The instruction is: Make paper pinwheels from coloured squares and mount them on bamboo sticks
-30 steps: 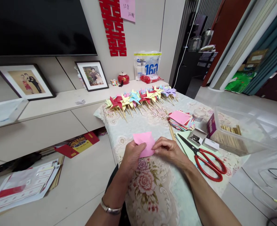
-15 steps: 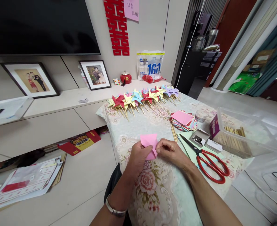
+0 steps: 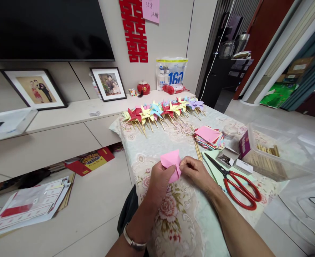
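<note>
A pink square of paper (image 3: 170, 159) is held above the flowered tablecloth, with one part folded in toward its middle. My left hand (image 3: 159, 178) grips it from the left, thumb pressed on the folded part. At the paper's right edge, my right hand (image 3: 196, 171) pinches a corner between thumb and fingers. To the right lie red-handled scissors (image 3: 228, 173) on green paper, by a small open box of metal pins (image 3: 227, 157). Wooden sticks (image 3: 198, 151) and a stack of coloured paper squares (image 3: 209, 136) are beyond my right hand.
Several finished paper pinwheels (image 3: 162, 111) on sticks lie along the table's far edge. A clear plastic bin (image 3: 269, 157) holding sticks stands at the right, near a round clear container (image 3: 229, 131). Behind is a low cabinet (image 3: 79, 111) with framed photos.
The pink paper has turned slightly and its lower right part is folded in more. Both hands have shifted a little to the right with it.
</note>
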`<state>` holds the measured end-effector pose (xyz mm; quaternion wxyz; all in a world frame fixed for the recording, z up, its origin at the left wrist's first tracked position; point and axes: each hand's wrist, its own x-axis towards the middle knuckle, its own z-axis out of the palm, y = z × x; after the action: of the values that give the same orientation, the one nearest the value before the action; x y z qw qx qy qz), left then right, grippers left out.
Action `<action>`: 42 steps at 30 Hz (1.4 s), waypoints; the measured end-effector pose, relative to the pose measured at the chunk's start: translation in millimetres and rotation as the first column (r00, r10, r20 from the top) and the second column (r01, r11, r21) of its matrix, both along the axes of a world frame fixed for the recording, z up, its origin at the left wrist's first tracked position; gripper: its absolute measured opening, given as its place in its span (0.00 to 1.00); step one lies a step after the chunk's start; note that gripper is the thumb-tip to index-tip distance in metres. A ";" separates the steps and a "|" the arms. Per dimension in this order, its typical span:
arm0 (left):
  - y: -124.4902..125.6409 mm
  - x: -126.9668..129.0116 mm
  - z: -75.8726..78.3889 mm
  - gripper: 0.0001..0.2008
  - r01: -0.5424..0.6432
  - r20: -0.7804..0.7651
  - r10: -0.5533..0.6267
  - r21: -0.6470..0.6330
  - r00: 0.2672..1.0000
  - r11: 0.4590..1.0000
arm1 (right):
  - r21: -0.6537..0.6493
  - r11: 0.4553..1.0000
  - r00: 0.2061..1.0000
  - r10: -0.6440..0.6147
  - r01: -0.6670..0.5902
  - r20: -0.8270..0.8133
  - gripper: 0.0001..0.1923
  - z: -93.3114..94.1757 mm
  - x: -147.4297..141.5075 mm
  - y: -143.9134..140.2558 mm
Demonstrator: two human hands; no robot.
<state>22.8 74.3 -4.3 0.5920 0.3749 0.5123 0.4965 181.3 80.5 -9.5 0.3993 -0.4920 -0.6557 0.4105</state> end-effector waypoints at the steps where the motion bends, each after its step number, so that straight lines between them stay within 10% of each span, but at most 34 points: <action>1: -0.3 0.6 0.3 0.11 -0.001 -0.010 0.001 0.003 1.000 1.000 | 0.000 1.000 1.000 -0.006 0.006 0.005 0.05 -0.2 -0.2 0.1; 42: 0.8 4.7 -9.0 0.06 -0.033 -0.115 0.038 0.041 0.993 0.999 | -0.047 0.999 0.998 -0.017 0.014 -0.054 0.05 0.2 -3.7 1.2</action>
<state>27.6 75.1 -13.3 0.5450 0.4054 0.5427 0.4941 177.5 81.7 -9.3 0.4088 -0.4948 -0.6310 0.4358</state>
